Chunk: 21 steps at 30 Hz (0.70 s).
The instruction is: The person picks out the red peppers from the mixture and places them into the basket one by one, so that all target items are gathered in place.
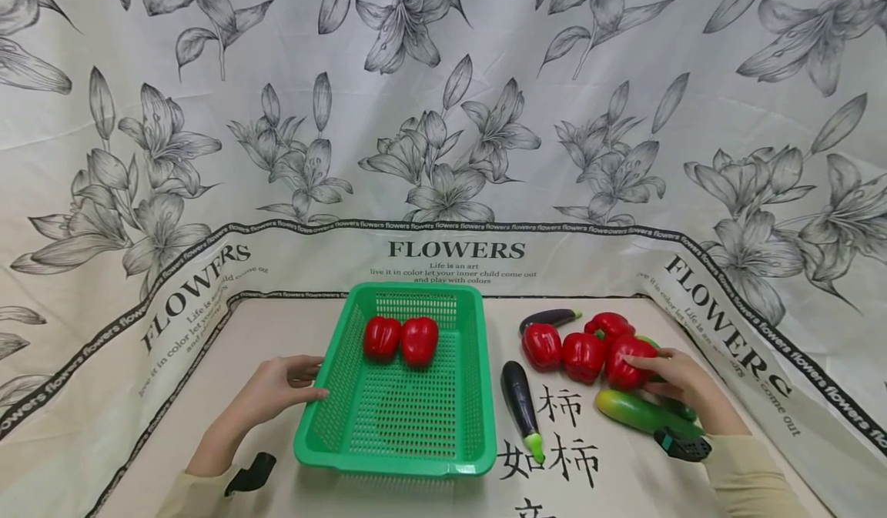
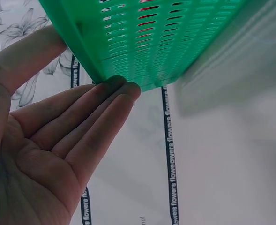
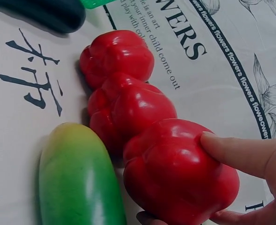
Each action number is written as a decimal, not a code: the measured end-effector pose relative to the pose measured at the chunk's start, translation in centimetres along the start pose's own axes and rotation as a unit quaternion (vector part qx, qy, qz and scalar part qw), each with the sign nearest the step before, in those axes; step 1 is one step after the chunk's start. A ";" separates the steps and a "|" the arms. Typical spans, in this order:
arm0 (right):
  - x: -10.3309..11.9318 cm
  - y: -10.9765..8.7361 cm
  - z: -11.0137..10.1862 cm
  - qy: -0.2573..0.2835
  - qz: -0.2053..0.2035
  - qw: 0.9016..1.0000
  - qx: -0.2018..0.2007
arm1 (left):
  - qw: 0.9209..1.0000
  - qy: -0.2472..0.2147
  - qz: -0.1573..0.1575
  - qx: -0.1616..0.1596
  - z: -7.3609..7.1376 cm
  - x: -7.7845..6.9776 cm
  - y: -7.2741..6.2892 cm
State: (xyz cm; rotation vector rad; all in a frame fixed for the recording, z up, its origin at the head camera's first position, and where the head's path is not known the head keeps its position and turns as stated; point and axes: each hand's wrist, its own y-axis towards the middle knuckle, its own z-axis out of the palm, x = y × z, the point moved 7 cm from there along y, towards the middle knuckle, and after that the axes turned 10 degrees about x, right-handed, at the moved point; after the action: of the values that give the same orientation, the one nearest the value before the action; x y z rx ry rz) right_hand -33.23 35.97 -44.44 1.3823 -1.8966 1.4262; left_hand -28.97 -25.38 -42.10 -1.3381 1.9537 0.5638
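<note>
Pinching a green basket by its L rim, a person's L-hand grip appears to brace it; past a cucumber, the R-hand grip pinches a red pepper at the bench's R side. Best lifted straight up, w/o nudging adjacent peppers. Underside hold mostly hidden; green item behind, can't ID.

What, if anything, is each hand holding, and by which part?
Right hand: a red pepper, by its rounded sides. Left hand: the green basket, by its left rim.
</note>
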 end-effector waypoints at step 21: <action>2.4 -0.7 -0.2 0.003 -0.030 0.999 0.014 | 1.000 0.001 0.010 0.002 -0.1 -0.1 0.1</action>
State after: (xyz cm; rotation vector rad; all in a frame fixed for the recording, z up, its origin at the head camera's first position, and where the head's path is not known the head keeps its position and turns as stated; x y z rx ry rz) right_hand -33.70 35.03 -42.19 1.4332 -1.8236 1.4317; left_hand -29.06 -25.35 -42.00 -1.3194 1.9710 0.5674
